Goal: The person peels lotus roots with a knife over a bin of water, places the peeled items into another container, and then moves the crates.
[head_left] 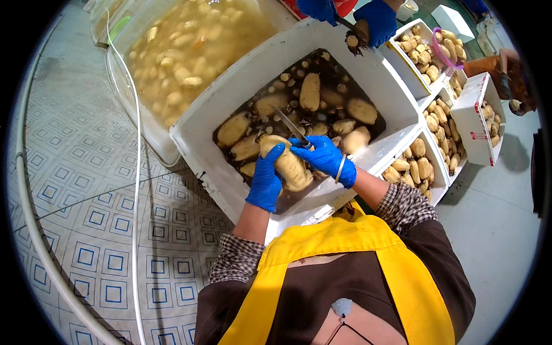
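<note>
The left hand [265, 183], in a blue glove, is wrapped around a pale lotus root [289, 164] held over the near edge of a white tub [241, 77] of dark water. The right hand [323, 157], gloved too, grips a knife [290, 127] whose blade points away over the tub, just beyond the root. More roots float beyond both hands. To the right stand white crates [438, 172] of roots, one box [474, 123] bearing a small red label. Far beyond, another person's gloved hands [351, 17] hold a root.
</note>
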Demonstrator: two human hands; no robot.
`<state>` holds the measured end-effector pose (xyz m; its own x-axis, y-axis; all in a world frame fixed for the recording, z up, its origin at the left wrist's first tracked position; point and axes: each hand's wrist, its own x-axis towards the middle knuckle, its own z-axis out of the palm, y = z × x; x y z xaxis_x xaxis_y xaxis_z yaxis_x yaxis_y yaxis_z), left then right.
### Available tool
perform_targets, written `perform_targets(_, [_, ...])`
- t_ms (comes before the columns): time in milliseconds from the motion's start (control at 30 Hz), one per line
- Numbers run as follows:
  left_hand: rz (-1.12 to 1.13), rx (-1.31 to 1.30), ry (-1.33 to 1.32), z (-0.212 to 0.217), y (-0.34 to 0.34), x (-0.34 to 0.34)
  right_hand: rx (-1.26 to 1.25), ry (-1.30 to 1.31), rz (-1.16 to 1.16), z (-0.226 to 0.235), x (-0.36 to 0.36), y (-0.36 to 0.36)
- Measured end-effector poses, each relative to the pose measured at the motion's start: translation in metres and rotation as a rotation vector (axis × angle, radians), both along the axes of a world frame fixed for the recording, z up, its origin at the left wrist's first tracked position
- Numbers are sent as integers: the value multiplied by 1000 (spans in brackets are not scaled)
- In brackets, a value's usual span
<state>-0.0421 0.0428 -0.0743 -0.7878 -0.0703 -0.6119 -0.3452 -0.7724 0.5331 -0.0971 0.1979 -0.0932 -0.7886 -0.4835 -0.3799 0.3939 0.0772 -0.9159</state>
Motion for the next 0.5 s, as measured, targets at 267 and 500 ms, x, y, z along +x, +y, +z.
perform_targets(267, [-311,-904,305,-9,-19,2,693,781,558,55,-40,11])
perform_targets(500, [-396,-1018,324,34,-11,-5,699,860,473,50,-36,4])
